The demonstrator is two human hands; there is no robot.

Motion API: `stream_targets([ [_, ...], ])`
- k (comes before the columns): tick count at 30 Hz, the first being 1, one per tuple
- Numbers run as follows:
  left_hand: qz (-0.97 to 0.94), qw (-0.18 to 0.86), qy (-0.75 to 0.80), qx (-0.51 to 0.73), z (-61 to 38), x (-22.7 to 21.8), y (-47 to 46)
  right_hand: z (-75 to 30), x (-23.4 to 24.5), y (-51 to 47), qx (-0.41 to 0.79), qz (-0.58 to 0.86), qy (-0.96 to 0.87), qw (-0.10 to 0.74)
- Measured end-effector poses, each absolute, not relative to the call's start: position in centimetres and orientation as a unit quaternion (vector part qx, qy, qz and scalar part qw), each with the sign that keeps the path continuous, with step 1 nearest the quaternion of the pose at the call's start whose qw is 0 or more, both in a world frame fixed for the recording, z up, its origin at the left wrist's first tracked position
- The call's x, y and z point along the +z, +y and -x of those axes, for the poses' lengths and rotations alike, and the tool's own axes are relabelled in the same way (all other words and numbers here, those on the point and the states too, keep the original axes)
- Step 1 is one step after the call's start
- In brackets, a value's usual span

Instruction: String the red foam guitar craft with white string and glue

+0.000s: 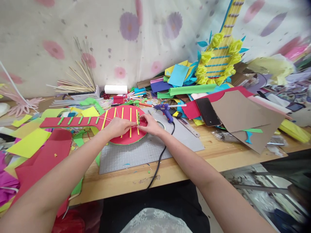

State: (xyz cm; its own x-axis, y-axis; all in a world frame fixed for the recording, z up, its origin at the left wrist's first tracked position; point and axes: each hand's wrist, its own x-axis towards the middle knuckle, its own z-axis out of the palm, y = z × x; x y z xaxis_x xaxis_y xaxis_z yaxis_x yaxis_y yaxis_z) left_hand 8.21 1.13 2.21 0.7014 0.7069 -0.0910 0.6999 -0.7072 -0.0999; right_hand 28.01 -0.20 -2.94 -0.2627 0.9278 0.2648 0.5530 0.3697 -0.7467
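Observation:
A red foam toy guitar lies flat with its neck pointing left. Yellow strips cross its round body and short green strips cross the neck. A thin white string runs loosely over the body toward my hands. My left hand rests over the body, its fingers closed on the string near the right-hand strips. Facing it, my right hand pinches the string beside a green strip at the body's right end. The fingertips nearly meet, and the string between them is barely visible.
A purple glue gun with a black cord lies right of the guitar on a grey cutting mat. Nearby are a metal ruler, a dark phone and brown card. A yellow flower-trimmed guitar stands behind. Foam scraps crowd the left.

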Motion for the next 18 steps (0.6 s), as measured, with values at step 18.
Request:
stream_targets([
  [18,0.906,0.019,-0.414,0.08,-8.5,2.7,0.6,-27.7,-1.1,0.2,0.274,0.702,-0.634,0.175],
])
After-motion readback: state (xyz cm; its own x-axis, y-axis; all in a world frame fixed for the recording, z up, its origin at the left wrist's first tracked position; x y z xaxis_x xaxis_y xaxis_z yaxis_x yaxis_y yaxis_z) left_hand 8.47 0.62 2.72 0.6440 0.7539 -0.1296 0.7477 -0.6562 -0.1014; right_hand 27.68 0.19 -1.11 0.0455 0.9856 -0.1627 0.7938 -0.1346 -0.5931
